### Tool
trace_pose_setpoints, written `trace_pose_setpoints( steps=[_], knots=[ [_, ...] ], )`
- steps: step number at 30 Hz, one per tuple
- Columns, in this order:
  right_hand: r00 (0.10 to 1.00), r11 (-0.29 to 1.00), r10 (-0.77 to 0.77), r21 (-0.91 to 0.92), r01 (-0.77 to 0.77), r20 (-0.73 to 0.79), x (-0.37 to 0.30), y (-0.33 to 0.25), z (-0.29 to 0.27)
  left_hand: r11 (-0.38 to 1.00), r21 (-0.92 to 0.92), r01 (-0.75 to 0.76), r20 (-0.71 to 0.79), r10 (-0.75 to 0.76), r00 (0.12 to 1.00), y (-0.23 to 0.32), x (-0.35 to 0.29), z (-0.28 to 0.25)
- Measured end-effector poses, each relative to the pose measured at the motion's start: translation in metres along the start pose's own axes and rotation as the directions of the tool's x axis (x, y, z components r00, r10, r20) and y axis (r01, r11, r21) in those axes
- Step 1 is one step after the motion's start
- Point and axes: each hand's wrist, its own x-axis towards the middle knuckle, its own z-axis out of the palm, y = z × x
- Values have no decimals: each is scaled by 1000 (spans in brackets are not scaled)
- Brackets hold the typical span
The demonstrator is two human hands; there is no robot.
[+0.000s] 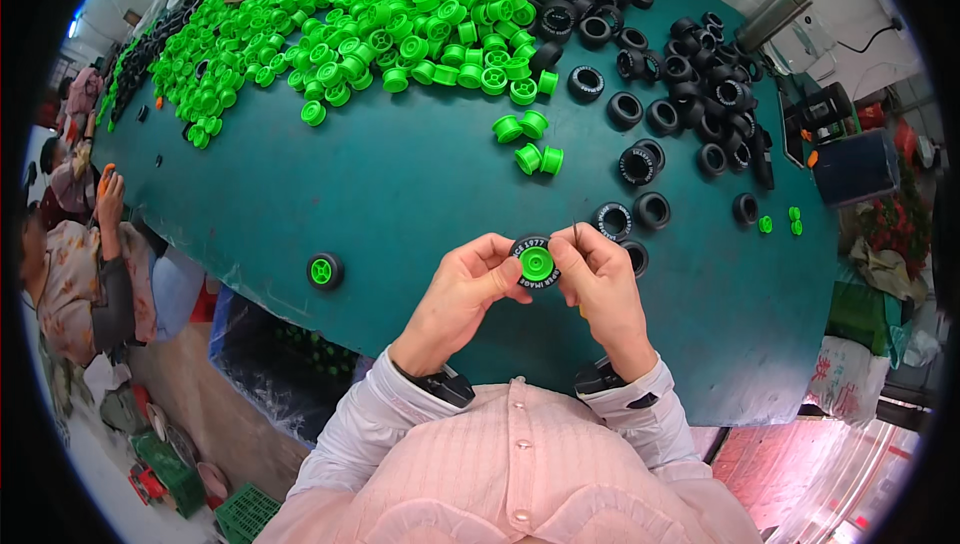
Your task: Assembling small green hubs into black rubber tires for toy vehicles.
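My left hand (462, 289) pinches the left side of a small toy wheel (536, 262), a bright green hub inside a black rubber tyre with pale lettering. Closed fingers of my right hand (603, 284) press on the wheel's right edge. A thin dark tip (575, 232) shows above those fingers; what it belongs to is hidden. Just beyond my right hand lie loose black tyres (612, 221). Another wheel (325, 271), green hub within its tyre, rests alone on the table to the left.
Across the far side of the green table (420, 174) spreads a big heap of green hubs (350, 34). Black tyres (700, 94) pile up at the far right, near a metal flask (775, 14). Another person (80, 274) sits at the left edge. A lined bin (265, 364) stands below the table's near left edge.
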Motion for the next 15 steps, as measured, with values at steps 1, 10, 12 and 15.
trace_pose_setpoints(
  steps=[1, 10, 12, 15],
  knots=[
    [1000, 1000, 8, -28, -8, 11, 0, 2, -1, 996, 83, 17, -6, -16, 1000, 9, -1, 5],
    [981, 956, -194, -224, 191, 11, -9, 12, 1, 977, 214, -11, -67, 26, 997, 18, -3, 12],
    [954, 883, -298, -366, 292, 42, -6, 5, -1, 954, 298, -15, -78, 40, 996, 20, -5, 10],
    [963, 957, -262, -145, 251, -64, -7, 4, 5, 956, 293, -21, -108, 55, 993, 18, -5, 5]
  ],
)
